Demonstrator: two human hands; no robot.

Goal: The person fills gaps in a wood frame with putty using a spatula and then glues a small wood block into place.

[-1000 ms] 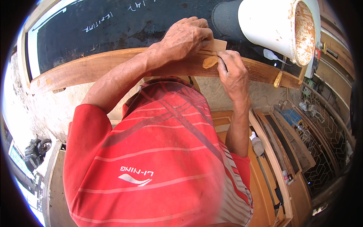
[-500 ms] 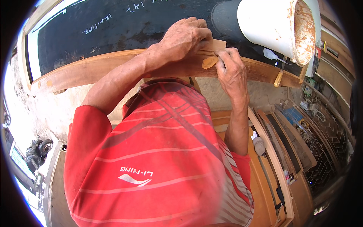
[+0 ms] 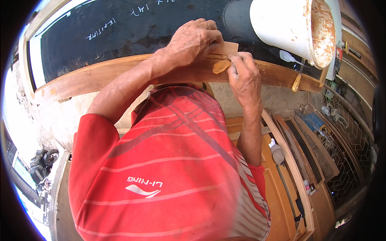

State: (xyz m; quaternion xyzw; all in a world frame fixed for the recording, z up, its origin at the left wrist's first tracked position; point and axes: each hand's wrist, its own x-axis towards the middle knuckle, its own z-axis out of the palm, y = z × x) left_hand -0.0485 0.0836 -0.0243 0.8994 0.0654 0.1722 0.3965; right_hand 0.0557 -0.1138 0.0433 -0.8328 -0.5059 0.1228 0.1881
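A long reddish-brown wooden board point(image 3: 92, 80) runs across in front of me, along the edge of a dark panel point(image 3: 120, 40) with chalk-like marks. My left hand point(image 3: 197, 39) is curled closed over a flat tan piece point(image 3: 228, 48) that juts out to its right, above the board. Just right of it, my right hand point(image 3: 244, 76) has its fingers bent together at the board's upper edge; whatever they pinch is hidden. An orange-brown oval patch point(image 3: 221, 66) shows on the board's face beside my right fingertips.
A white bucket point(image 3: 281, 30) smeared orange inside lies tipped on the panel at right. Near it are a white plastic scoop-like piece point(image 3: 287, 56) and a tool with a yellowish handle point(image 3: 296, 82). Wooden panels point(image 3: 277, 193) lean below right. A motorcycle point(image 3: 43, 162) stands at far left.
Both hands stay almost in place at the board's edge. The whole view has shifted slightly; nothing is visibly taken up or let go.
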